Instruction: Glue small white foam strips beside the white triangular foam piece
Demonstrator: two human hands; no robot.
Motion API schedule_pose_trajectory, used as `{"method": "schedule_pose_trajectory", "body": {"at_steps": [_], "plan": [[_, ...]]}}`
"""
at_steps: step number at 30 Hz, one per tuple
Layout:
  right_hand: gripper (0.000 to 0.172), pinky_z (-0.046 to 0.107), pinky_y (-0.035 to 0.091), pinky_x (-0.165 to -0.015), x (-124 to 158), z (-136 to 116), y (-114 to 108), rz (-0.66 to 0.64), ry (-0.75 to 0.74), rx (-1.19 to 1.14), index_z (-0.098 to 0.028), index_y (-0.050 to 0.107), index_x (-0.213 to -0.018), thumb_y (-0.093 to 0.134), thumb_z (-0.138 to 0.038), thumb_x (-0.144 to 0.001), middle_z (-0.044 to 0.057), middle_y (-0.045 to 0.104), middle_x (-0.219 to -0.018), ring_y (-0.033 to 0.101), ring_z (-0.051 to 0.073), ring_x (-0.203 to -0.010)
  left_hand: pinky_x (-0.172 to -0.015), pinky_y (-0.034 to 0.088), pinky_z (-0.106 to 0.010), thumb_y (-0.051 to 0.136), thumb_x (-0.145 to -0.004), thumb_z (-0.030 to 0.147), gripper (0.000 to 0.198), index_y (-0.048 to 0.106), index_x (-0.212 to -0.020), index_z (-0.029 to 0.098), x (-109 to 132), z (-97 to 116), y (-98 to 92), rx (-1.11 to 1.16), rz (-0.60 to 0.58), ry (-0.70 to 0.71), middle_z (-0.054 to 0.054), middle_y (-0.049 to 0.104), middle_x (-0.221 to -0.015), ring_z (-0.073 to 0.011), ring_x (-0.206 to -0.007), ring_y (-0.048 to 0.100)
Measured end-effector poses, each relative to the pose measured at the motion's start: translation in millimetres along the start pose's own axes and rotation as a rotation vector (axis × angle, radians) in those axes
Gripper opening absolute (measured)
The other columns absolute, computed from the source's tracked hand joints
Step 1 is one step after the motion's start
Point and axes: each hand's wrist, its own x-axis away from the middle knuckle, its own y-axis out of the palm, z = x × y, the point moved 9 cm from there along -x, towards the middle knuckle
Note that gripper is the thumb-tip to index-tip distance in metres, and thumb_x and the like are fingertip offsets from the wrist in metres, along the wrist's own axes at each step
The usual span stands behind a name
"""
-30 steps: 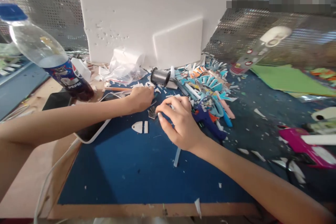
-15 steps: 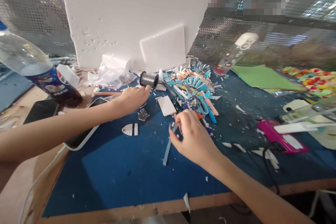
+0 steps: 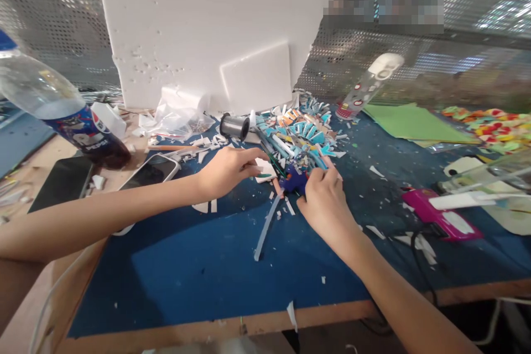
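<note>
My right hand point(image 3: 329, 199) is curled around a dark blue glue gun point(image 3: 295, 181), whose far part it hides. A translucent glue stick point(image 3: 267, 227) trails from the gun towards the table's front. My left hand point(image 3: 232, 171) reaches in from the left, thumb and fingers apart over a white rectangular piece point(image 3: 264, 170). A small green bit shows at its fingertips; what it is I cannot tell. Beneath the left wrist lie a rounded white cutout point(image 3: 201, 207) and a small white strip point(image 3: 214, 206), partly covered. Behind both hands is a heap of coloured scraps point(image 3: 307, 133).
A black spool point(image 3: 234, 126) lies behind my left hand. To the left are a Pepsi bottle point(image 3: 89, 135) and two phones, one black point(image 3: 62, 182), one white-edged point(image 3: 155, 171). Green sheets point(image 3: 415, 124) and a magenta box with a cable point(image 3: 443, 221) lie right. White foam board point(image 3: 186, 22) stands behind.
My left hand has moved right and nearer, from beside the spool to the white rectangle. My right hand has shifted right and closed on the glue gun, which now shows more.
</note>
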Motion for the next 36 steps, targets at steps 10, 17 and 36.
{"method": "schedule_pose_trajectory", "body": {"at_steps": [10, 17, 36], "plan": [[0.017, 0.040, 0.045, -0.063, -10, 25, -46, 0.113, 0.155, -0.468, -0.020, 0.044, -0.084, 0.054, -0.022, -0.071, 0.016, 0.052, -0.097, 0.056, 0.027, -0.075, -0.064, 0.058, -0.019, 0.066, -0.085, 0.019, 0.017, 0.074, -0.100, 0.018, 62, -13, -35.6, 0.356, 0.230, -0.050, -0.003, 0.074, -0.087, -0.0120, -0.070, 0.068], [0.023, 0.029, 0.041, -0.038, -18, 3, -24, -0.161, 0.140, -1.122, -0.023, 0.052, -0.054, 0.055, -0.042, -0.067, 0.002, 0.052, -0.045, 0.048, 0.016, -0.038, -0.071, 0.062, -0.023, 0.061, -0.086, 0.013, 0.031, 0.065, -0.117, 0.013, 104, -36, -35.6, 0.472, 0.322, -0.193, -0.009, 0.075, -0.097, -0.0162, -0.083, 0.073], [0.029, 0.031, 0.054, -0.045, 16, -67, 32, -0.662, 0.027, -1.383, -0.018, 0.066, -0.074, 0.069, -0.046, -0.071, 0.004, 0.060, -0.058, 0.059, 0.020, -0.050, -0.095, 0.050, -0.036, 0.067, -0.089, 0.018, 0.024, 0.062, -0.112, 0.020, 132, -36, -49.9, -0.055, 0.512, -0.094, -0.010, 0.055, -0.116, -0.0212, -0.111, 0.057]]}}
